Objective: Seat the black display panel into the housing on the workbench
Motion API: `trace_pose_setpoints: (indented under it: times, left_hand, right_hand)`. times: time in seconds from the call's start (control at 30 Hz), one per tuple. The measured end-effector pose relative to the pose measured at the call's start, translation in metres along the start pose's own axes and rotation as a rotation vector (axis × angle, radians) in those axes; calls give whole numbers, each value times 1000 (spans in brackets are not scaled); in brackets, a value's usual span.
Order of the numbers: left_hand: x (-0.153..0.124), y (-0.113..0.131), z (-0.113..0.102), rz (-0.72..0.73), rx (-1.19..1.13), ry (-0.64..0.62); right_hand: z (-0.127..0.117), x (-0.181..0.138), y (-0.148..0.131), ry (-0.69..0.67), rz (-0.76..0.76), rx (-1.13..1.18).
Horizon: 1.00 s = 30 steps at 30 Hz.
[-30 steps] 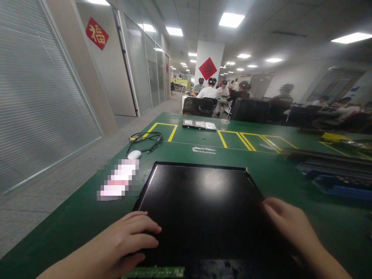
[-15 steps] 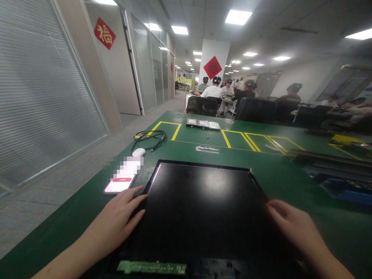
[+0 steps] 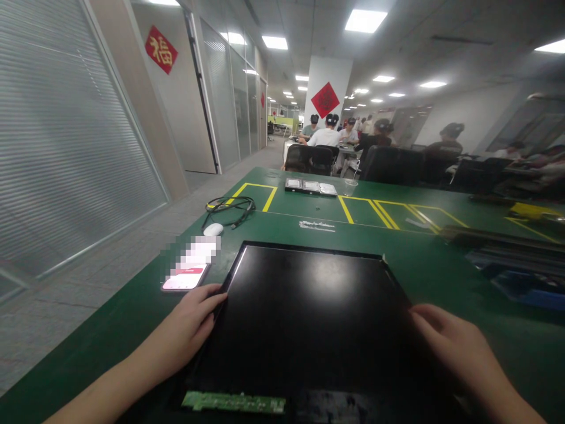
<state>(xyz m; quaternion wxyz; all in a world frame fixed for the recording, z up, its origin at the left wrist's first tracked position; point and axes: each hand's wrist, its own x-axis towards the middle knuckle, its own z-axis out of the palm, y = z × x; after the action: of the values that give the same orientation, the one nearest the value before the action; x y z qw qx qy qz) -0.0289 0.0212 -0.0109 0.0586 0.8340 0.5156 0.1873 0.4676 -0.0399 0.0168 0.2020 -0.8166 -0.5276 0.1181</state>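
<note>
A black LCD display panel (image 3: 304,318) lies in front of me, its dark glass face up and reflecting a ceiling light. A green circuit board strip (image 3: 233,403) runs along its near edge. My left hand (image 3: 198,312) is closed on the panel's left edge, fingers together with the tips at the frame. On the opposite side, my right hand (image 3: 445,333) grips the right edge, thumb on top and the other fingers partly hidden below it.
Left of the panel a phone (image 3: 184,278) with a lit screen lies on the green table (image 3: 101,347), near a white mouse (image 3: 213,230) and a coiled black cable (image 3: 242,206). Hard drives (image 3: 310,186) and a clear cup (image 3: 351,187) stand farther back. A blue bin (image 3: 516,282) sits right. People sit beyond.
My left hand's fingers, spread before, have drawn together on the panel's left edge. My right hand keeps its grip. The whole view has shifted slightly.
</note>
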Motion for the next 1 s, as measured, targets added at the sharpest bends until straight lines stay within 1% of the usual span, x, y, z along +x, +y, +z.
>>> trace_pose_setpoints:
  times: [0.13, 0.37, 0.67, 1.0]
  left_hand:
    - [-3, -10, 8, 6, -31, 7]
    - [-6, -14, 10, -8, -71, 7]
    - [-4, -10, 7, -18, -92, 10]
    - [2, 0, -4, -27, -56, -31]
  right_hand:
    - [0, 0, 0, -1, 1, -15]
    - [-1, -1, 0, 17, -11, -26]
    - [-3, -4, -3, 46, -29, -17]
    - [-2, -3, -1, 17, -29, -20]
